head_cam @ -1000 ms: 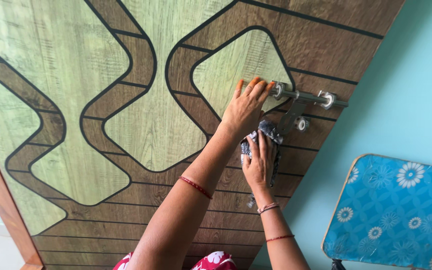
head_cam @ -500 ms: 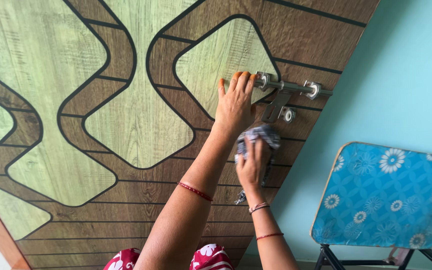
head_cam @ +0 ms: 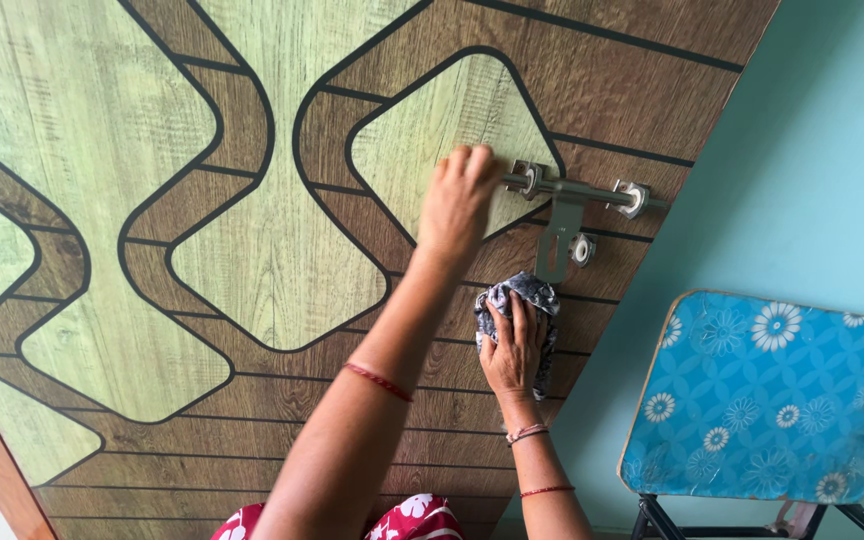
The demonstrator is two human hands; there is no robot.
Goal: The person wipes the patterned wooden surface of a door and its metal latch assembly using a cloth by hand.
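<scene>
Cloth [head_cam: 518, 300] sits bunched under my right hand [head_cam: 512, 345], pressed flat against the door [head_cam: 252, 250] on the brown striped band just below the latch [head_cam: 562, 215]. Compared with a moment ago it has slid a little lower and my palm now covers more of it, so the wiping stroke has moved down off the hasp and onto the wood beneath; the metal plate hangs bare above my fingertips. My right fingers [head_cam: 512, 312] lie spread and pushing on the cloth, not curled round it, with grey patterned folds showing above and to the right of them. My left hand [head_cam: 457, 200] has shifted too: half a second back the fingers were stretched out flat beside the bolt, and now they are bent over its left end, touching the bracket; whether they grip the rod I cannot tell. I judge the left hand steadies the door while the right rubs. Blue flowered chair [head_cam: 762, 400] stands apart against the wall [head_cam: 822, 150].
</scene>
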